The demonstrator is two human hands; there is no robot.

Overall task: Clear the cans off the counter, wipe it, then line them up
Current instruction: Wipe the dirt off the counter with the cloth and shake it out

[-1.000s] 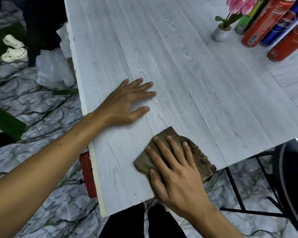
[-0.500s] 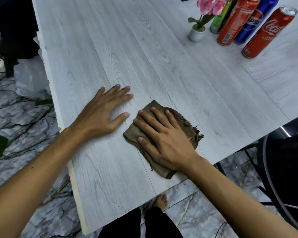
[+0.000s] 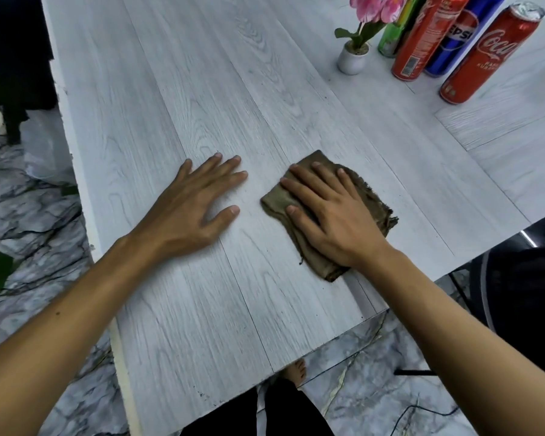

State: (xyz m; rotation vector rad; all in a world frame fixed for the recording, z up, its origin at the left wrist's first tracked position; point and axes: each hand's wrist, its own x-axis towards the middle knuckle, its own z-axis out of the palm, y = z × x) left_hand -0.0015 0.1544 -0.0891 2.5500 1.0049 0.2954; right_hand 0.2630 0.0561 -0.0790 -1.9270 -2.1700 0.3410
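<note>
Hands: left hand [image 3: 194, 209] flat with fingers spread on the table [image 3: 202, 89], just left of the rag [image 3: 375, 202]; right hand [image 3: 334, 215] pressing flat on the rag.
Cans: all four cans [image 3: 485, 55] standing way past the rag, far right.

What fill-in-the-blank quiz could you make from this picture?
The right hand presses a cloth coloured ____.
The left hand lies flat on the counter, holding ____.
The Pepsi can is coloured ____.
The flower in the white pot is ____.
Missing words: brown, nothing, blue, pink.
</note>
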